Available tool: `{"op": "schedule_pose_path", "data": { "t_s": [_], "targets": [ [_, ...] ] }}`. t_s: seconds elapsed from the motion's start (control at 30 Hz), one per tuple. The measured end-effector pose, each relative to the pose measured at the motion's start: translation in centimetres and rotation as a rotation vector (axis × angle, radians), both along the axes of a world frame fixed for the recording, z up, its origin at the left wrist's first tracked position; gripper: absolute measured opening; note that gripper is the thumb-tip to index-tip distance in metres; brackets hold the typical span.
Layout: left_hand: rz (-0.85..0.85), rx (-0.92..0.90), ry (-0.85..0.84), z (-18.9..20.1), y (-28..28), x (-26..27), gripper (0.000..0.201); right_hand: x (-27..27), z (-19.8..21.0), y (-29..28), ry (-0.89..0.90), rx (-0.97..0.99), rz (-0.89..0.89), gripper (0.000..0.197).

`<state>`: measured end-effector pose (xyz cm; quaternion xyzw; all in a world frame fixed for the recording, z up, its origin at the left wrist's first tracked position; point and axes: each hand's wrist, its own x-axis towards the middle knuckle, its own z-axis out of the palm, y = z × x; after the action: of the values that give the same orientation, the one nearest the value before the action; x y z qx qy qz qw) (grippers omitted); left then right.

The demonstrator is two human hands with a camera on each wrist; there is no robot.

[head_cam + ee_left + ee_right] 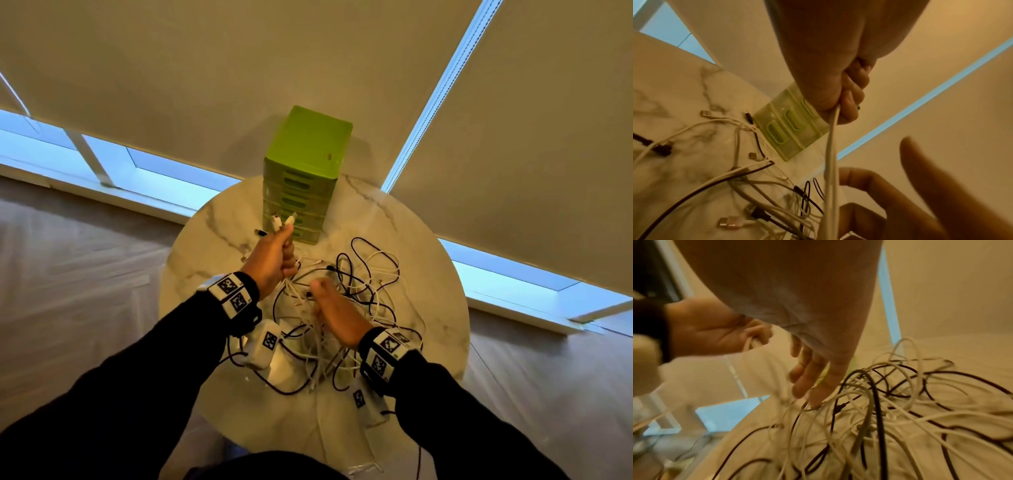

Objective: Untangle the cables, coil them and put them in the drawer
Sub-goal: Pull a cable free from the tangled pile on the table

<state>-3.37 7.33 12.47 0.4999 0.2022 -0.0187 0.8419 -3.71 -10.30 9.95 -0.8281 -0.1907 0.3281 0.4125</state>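
Two hands over a round marble counter (pixel 428 240), both blurred in the wrist views. Left hand (pixel 270 257) raised, fingers curled tight round a bundle of white cables (pixel 830 146); plug ends poking out above the fist, strands hanging down from it into the heap. Right hand (pixel 334 315) lower and nearer the body, fingers (pixel 807 379) fairly straight and spread, tips down among the tangle of black and white cables (pixel 359 308); nothing plainly gripped, though motion blur hides the fingertips. Green drawer unit (pixel 305 178) just beyond the left fist, drawers closed, its lower front partly hidden by the raised plugs. Loose connectors on the counter beside the heap, types hard to tell.
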Motion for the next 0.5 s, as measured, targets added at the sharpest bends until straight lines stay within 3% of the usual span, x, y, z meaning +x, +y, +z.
{"op": "schedule_pose_path", "data": {
  "t_s": [0.1,0.13,0.2,0.23,0.3,0.5],
  "targets": [
    [0.095,0.024,0.035,-0.3,1.2,0.3,0.044,2.7,-2.1,-0.9,-0.064,-0.174,-0.148,0.058],
    [0.12,0.03,0.043,-0.4,1.6,0.4,0.043,3.3,-3.3,-1.4,-0.091,-0.267,-0.11,0.065],
    [0.153,0.037,0.05,-0.6,2.4,0.7,0.042,3.6,-6.0,-2.5,-0.187,-0.444,0.142,0.071],
    [0.169,0.035,0.053,-0.8,2.9,1.0,0.042,3.7,-7.1,-2.7,-0.224,-0.536,0.269,0.064],
    [0.203,0.039,0.066,-1.1,4.1,1.2,0.043,4.2,-7.9,-2.7,-0.287,-0.61,0.353,0.046],
    [0.238,0.064,0.127,-3.8,6.1,0.9,0.044,8.9,-5.2,2.6,-0.407,-0.458,0.079,0.018]
  ]
}}
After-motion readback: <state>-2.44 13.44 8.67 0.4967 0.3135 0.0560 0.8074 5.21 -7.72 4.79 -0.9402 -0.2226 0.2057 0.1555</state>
